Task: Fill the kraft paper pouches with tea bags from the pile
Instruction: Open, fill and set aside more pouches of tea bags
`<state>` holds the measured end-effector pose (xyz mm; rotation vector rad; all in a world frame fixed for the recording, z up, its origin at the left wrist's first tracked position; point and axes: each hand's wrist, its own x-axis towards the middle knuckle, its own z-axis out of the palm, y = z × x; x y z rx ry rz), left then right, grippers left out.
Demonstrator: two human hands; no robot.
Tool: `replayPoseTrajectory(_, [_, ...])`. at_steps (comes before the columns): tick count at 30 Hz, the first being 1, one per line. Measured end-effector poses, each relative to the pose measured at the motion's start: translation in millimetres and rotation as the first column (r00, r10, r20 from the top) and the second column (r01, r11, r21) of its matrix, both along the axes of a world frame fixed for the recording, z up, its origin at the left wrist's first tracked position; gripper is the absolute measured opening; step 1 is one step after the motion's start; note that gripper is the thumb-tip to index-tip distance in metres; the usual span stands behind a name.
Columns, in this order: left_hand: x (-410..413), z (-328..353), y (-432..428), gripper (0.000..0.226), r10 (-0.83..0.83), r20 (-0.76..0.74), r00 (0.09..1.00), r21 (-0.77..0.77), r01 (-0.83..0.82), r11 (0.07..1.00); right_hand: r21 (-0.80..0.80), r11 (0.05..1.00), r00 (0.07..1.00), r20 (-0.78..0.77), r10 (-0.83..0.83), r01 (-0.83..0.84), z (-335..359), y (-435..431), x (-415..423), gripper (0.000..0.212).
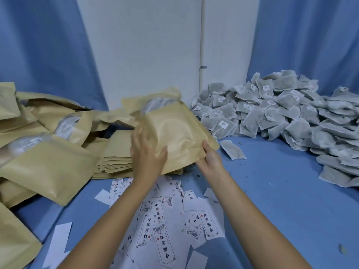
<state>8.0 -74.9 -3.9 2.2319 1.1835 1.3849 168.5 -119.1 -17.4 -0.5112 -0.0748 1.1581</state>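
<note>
A kraft paper pouch (179, 131) with a round clear window is held up in the middle of the view, tilted away from me. My left hand (146, 152) lies against its left side with fingers spread and the thumb on its front. My right hand (208, 157) pinches the pouch's lower right corner. A big pile of grey tea bags (287, 121) with small white tags covers the table's right side. One loose tea bag (233, 149) lies just right of the pouch.
A stack of flat empty pouches (116, 158) lies left of my hands. Filled or puffed pouches (44, 162) heap up at the far left. Printed paper labels (165, 220) are scattered on the blue table (281, 210) under my forearms. Blue curtains hang behind.
</note>
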Motion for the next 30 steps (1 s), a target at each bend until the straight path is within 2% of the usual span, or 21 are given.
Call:
replayPoseTrajectory(1, [-4, -7, 1, 0.077, 0.031, 0.139, 0.990, -0.323, 0.016, 0.946, -0.012, 0.999, 0.998, -0.051, -0.044, 0.044, -12, 2, -1, 0.030])
replayPoseTrajectory(2, [-6, -14, -1, 0.078, 0.023, 0.323, 0.946, -0.599, 0.185, 0.779, -0.030, 0.998, 0.994, -0.086, -0.063, 0.060, -23, 5, -3, 0.032])
replayPoseTrajectory(3, [-9, -22, -4, 0.068, 0.026, 0.527, 0.850, -0.722, 0.431, 0.542, -0.054, 0.997, 0.993, -0.101, -0.065, 0.060, -34, 7, -4, 0.034])
replayPoseTrajectory(4, [-9, -33, -4, 0.053, 0.071, 0.663, 0.745, -0.709, 0.596, 0.377, -0.079, 0.995, 0.993, -0.095, -0.065, 0.057, -44, 8, -5, 0.035])
replayPoseTrajectory(5, [-11, -43, -3, 0.040, 0.096, 0.707, 0.701, -0.687, 0.647, 0.331, -0.099, 0.993, 0.995, -0.080, -0.065, 0.057, -51, 8, -5, 0.035])
replayPoseTrajectory(7, [-13, -59, -1, 0.030, 0.127, 0.681, 0.721, -0.699, 0.589, 0.404, -0.127, 0.990, 0.998, -0.022, -0.065, 0.062, -62, 8, -3, 0.032])
replayPoseTrajectory(9, [-14, -68, 2, 0.027, 0.174, 0.665, 0.726, -0.704, 0.532, 0.470, -0.181, 0.979, 0.990, 0.117, -0.075, 0.095, -66, 3, 2, 0.020])
replayPoseTrajectory(11, [-15, -73, 6, 0.028, 0.200, 0.676, 0.709, -0.691, 0.516, 0.505, -0.274, 0.948, 0.955, 0.285, -0.079, 0.160, -67, -1, 8, 0.009])
replayPoseTrajectory(14, [-17, -77, 11, 0.027, 0.202, 0.663, 0.721, -0.696, 0.493, 0.523, -0.338, 0.899, 0.888, 0.447, -0.107, 0.278, -70, -6, 14, 0.014])
replayPoseTrajectory(16, [-19, -77, 12, 0.026, 0.191, 0.670, 0.717, -0.695, 0.515, 0.501, -0.332, 0.870, 0.816, 0.564, -0.127, 0.365, -71, -6, 13, 0.017])
replayPoseTrajectory(19, [-20, -80, 13, 0.027, 0.203, 0.680, 0.704, -0.694, 0.530, 0.487, -0.314, 0.813, 0.652, 0.751, -0.105, 0.491, -73, -7, 12, 0.019])
replayPoseTrajectory(22, [-20, -82, 12, 0.026, 0.228, 0.700, 0.677, -0.683, 0.542, 0.490, -0.308, 0.814, 0.638, 0.764, -0.097, 0.493, -74, -9, 12, 0.018])
replayPoseTrajectory(26, [-19, -84, 11, 0.025, 0.250, 0.720, 0.647, -0.670, 0.554, 0.494, -0.392, 0.858, 0.766, 0.643, -0.004, 0.333, -75, -10, 9, 0.025])
replayPoseTrajectory(30, [-19, -85, 12, 0.023, 0.234, 0.721, 0.653, -0.668, 0.563, 0.486, -0.384, 0.856, 0.764, 0.644, -0.021, 0.347, -73, -11, 7, 0.017])
